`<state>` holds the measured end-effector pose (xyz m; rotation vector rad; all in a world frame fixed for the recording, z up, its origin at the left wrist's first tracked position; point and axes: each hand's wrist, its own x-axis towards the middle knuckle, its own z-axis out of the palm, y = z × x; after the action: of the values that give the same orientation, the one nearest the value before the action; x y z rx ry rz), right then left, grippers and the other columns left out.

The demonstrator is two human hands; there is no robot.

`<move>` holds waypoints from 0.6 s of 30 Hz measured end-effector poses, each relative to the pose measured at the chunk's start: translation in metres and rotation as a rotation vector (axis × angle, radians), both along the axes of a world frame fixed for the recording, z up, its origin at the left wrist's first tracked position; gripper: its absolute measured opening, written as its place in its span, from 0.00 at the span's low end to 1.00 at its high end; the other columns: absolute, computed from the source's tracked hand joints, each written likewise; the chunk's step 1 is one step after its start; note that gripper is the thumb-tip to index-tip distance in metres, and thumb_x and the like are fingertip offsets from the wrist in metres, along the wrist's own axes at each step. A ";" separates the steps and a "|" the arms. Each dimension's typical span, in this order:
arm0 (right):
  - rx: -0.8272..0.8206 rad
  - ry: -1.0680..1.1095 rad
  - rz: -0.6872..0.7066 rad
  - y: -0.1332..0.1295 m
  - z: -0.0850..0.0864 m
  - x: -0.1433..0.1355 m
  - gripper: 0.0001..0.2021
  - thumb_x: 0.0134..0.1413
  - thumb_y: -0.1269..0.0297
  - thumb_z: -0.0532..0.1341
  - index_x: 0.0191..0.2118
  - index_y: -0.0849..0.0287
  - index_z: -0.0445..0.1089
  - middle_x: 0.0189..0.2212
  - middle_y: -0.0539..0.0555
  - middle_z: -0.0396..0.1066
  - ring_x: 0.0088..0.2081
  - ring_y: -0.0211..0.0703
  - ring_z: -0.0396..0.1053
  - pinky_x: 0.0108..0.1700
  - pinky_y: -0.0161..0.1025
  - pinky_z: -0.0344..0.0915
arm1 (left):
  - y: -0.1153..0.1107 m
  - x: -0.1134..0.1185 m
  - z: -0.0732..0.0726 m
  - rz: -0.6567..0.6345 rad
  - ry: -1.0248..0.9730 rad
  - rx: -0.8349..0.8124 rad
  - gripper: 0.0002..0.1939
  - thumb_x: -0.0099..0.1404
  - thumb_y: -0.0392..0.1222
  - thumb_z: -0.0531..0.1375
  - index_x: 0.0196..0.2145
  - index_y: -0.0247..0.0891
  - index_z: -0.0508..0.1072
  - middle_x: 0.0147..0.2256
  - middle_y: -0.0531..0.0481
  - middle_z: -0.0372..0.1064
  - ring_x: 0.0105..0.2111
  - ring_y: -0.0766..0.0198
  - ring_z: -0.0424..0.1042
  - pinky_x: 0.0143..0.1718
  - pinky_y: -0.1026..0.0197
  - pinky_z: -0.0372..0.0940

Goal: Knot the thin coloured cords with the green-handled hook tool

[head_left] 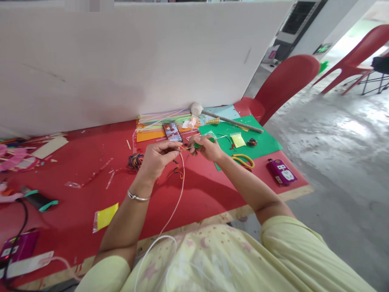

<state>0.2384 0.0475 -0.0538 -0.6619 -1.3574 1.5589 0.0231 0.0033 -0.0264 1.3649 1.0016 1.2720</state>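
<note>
Behind the red-covered bench (pixel 209 202) stands a white partition (pixel 152 61); a green sheet (pixel 264 146) lies at the bench's right end. Above the bench's middle, the left hand's (pixel 161 159) grip pinches an orange-yellow strand (pixel 186 149), while the right hand's (pixel 206 148) grip is wrapped round a green-handled tool (pixel 197 144), its tip close to that strand. Work seems early: much multicoloured yarn sits wound in a ball (pixel 135 161), and whether any loop is formed is too small to tell.
</note>
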 end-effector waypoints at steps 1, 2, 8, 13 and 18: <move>0.013 -0.007 -0.002 0.000 -0.001 0.001 0.18 0.58 0.51 0.63 0.29 0.62 0.78 0.25 0.55 0.78 0.23 0.38 0.71 0.27 0.35 0.68 | 0.000 0.000 0.000 0.002 0.005 0.003 0.11 0.53 0.38 0.74 0.37 0.41 0.88 0.34 0.47 0.81 0.36 0.58 0.77 0.40 0.57 0.72; 0.023 -0.012 -0.003 0.001 -0.002 0.002 0.18 0.59 0.51 0.63 0.29 0.62 0.78 0.26 0.55 0.78 0.24 0.38 0.71 0.27 0.36 0.68 | 0.000 0.000 0.001 0.005 0.011 0.006 0.11 0.53 0.38 0.74 0.37 0.41 0.88 0.33 0.47 0.81 0.35 0.59 0.77 0.40 0.57 0.72; 0.097 -0.047 -0.002 0.000 -0.001 0.005 0.20 0.63 0.50 0.64 0.30 0.62 0.79 0.27 0.55 0.78 0.25 0.39 0.72 0.29 0.36 0.69 | -0.001 0.000 0.004 0.014 0.062 0.046 0.09 0.54 0.38 0.72 0.36 0.40 0.88 0.34 0.46 0.81 0.35 0.59 0.76 0.39 0.58 0.71; 0.219 -0.148 -0.032 -0.006 0.008 0.008 0.23 0.66 0.46 0.62 0.30 0.60 0.79 0.28 0.54 0.77 0.27 0.39 0.72 0.32 0.37 0.70 | -0.002 0.001 0.006 0.042 0.128 0.099 0.08 0.55 0.39 0.71 0.35 0.39 0.87 0.34 0.45 0.81 0.35 0.59 0.76 0.39 0.57 0.72; 0.320 -0.251 -0.081 -0.011 0.015 0.010 0.25 0.69 0.44 0.60 0.30 0.60 0.78 0.29 0.55 0.77 0.27 0.38 0.71 0.32 0.37 0.69 | -0.001 0.001 0.002 0.081 0.188 0.185 0.09 0.56 0.37 0.70 0.36 0.40 0.87 0.35 0.45 0.81 0.35 0.59 0.77 0.39 0.57 0.72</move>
<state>0.2488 0.0366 -0.0389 -0.7184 -1.6997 1.1870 0.0245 0.0023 -0.0246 1.6240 1.0977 1.3415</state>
